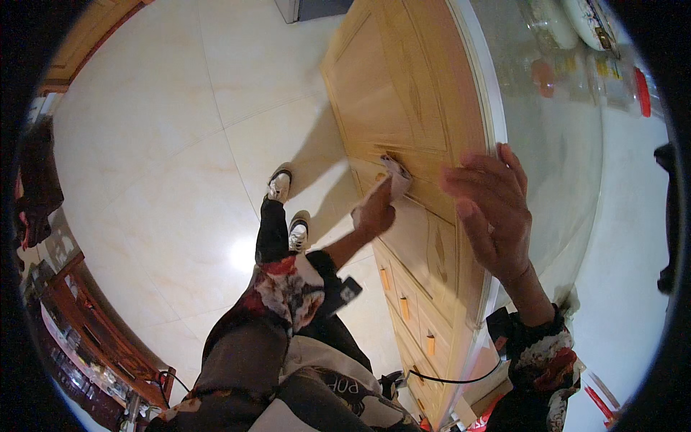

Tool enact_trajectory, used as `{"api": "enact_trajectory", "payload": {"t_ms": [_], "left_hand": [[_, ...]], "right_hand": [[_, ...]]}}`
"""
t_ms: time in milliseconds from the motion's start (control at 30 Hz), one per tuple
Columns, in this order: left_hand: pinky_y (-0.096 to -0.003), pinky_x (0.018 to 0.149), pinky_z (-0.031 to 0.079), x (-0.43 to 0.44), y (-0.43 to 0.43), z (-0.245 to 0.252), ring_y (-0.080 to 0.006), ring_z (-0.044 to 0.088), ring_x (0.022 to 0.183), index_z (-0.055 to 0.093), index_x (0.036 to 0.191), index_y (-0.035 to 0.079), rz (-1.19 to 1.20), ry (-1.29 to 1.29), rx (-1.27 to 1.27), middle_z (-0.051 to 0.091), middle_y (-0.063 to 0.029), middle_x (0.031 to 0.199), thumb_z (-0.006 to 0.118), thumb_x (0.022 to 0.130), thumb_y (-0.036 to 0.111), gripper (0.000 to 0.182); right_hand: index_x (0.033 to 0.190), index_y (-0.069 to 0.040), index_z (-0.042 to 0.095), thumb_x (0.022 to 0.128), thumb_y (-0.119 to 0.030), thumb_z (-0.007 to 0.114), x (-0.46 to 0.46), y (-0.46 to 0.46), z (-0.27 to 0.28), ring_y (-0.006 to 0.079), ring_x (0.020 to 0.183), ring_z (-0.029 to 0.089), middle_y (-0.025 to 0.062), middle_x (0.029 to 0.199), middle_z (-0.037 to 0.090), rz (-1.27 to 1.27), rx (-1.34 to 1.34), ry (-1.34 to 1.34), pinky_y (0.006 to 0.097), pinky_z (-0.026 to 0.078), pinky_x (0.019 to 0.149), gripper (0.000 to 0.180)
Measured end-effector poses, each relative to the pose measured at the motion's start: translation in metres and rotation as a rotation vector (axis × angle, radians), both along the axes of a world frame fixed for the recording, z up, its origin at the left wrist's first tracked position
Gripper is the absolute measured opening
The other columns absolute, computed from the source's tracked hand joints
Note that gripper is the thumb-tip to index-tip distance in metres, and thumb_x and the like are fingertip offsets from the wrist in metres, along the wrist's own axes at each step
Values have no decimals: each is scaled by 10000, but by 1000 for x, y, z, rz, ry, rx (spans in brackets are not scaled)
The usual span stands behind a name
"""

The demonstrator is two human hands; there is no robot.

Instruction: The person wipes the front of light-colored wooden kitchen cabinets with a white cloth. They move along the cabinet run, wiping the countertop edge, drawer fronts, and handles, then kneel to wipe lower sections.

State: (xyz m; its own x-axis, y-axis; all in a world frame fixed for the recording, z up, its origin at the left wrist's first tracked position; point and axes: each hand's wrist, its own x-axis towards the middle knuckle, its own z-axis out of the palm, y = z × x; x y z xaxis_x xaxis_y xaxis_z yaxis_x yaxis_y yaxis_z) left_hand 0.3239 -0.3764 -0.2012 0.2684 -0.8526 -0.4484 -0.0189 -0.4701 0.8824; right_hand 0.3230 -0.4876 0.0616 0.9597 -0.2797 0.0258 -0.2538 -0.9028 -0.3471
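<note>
My left hand grips a folded pale cloth against the front of a light wooden cabinet, close to a small handle. Part of the cloth also shows beneath my palm. My right hand is raised at the cabinet's top edge, its fingers apart and slightly bent, with nothing in them. Whether its fingertips touch the white-edged countertop I cannot tell.
Drawers with orange-brown handles run down the cabinet's near end. Clear containers, one with a red lid, and a white patterned vessel stand on the countertop. A black cable crosses near the drawers. Dark wooden furniture stands left.
</note>
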Motion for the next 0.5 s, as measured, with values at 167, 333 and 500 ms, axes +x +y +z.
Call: {"api": "enact_trajectory", "payload": {"t_ms": [167,333,500], "left_hand": [[-402,1073,134,-63,-11,38,-414,140,1279,75,1293,-150,250,222,-185,119,-311,1364,399,724,-83,658],[-420,1072,110,-89,-22,20,-452,95,1274,-23,1279,-172,497,647,-307,54,-349,1353,425,768,-44,691],[-404,1069,122,-89,-23,-6,-445,79,1277,-46,1282,-151,432,679,-272,56,-334,1354,457,789,15,724]], "right_hand": [[874,-48,652,858,-190,471,0,2,2,222,1042,512,63,928,644,-12,8,28,430,212,1036,231],[868,-45,650,854,-191,472,-1,2,2,226,1034,515,69,911,646,-12,-1,54,430,214,1035,231],[872,-51,646,820,-151,497,-4,1,2,230,1019,524,63,912,642,-6,-4,49,436,229,1026,187]]}}
